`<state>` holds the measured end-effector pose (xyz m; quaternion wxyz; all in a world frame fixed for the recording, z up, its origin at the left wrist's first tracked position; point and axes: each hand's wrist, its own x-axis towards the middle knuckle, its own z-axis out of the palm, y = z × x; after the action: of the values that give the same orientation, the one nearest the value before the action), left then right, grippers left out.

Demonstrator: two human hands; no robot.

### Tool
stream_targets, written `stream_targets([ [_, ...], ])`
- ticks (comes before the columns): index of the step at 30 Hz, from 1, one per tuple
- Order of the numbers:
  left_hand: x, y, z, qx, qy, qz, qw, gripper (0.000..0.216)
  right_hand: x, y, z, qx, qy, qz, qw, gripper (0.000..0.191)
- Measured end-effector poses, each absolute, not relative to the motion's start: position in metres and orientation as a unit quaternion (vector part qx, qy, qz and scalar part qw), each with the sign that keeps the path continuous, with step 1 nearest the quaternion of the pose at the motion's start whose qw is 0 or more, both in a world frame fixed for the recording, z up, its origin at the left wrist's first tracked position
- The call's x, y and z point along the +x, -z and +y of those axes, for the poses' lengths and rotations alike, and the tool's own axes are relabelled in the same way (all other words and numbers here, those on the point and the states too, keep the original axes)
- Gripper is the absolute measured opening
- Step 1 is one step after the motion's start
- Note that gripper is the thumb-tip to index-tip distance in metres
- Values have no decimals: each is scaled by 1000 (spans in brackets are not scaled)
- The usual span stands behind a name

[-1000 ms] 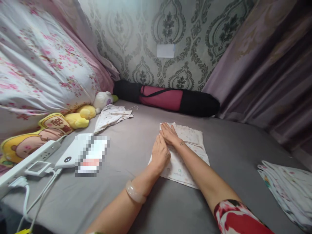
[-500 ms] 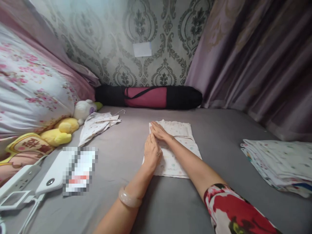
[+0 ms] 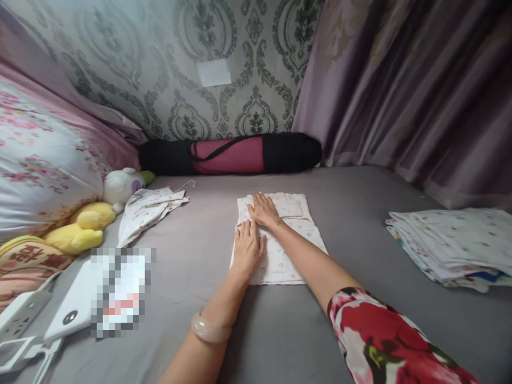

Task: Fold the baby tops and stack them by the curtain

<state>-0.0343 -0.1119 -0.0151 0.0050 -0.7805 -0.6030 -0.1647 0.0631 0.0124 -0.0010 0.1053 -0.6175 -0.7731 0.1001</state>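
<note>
A white cloth (image 3: 288,261) with small coloured prints lies folded on the grey sheet, with a smaller folded flap across its far part. My left hand (image 3: 247,246) rests flat on the cloth's left side, fingers stretched out and pointing away from me. Just beyond it, my right hand (image 3: 264,210) lies flat on the far flap with its fingers spread. Both palms press on the fabric, and neither hand grips it. The cloth's left edge is partly hidden under my left hand.
To the right sits a stack of folded printed cloths (image 3: 452,248). A crumpled printed cloth (image 3: 148,208) lies at left, near plush toys (image 3: 92,221), a white power bank (image 3: 76,298) and a power strip (image 3: 24,314). A black and pink long bag (image 3: 228,154) lies along the wall.
My hands have turned from edge-on, fingertips together at the cloth's left edge, to palms down and flat on it. My right hand has shifted slightly right. The camera view has shifted a little.
</note>
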Motion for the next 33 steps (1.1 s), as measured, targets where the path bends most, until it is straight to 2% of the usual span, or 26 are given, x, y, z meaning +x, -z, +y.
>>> stream_targets([
  [6, -33, 11, -114, -781, 153, -606, 0, 59, 85, -13, 11, -599, -163, -774, 125, 65],
  [13, -33, 17, -112, -779, 175, -602, 4, 56, 118, -6, 1, -695, -58, -707, 120, 67],
  [17, -32, 14, -113, -779, 153, -608, -2, 56, 120, 3, -1, -717, -43, -687, 110, 67],
  [21, -32, 12, -114, -781, 135, -610, -5, 55, 121, 1, -3, -708, -51, -696, 113, 68],
  [26, -32, 14, -114, -779, 148, -609, -2, 53, 142, -15, -5, -667, -135, -726, 101, 67],
  [33, -31, 12, -115, -777, 150, -612, -6, 52, 187, -14, -13, -631, -60, -769, 79, 68],
])
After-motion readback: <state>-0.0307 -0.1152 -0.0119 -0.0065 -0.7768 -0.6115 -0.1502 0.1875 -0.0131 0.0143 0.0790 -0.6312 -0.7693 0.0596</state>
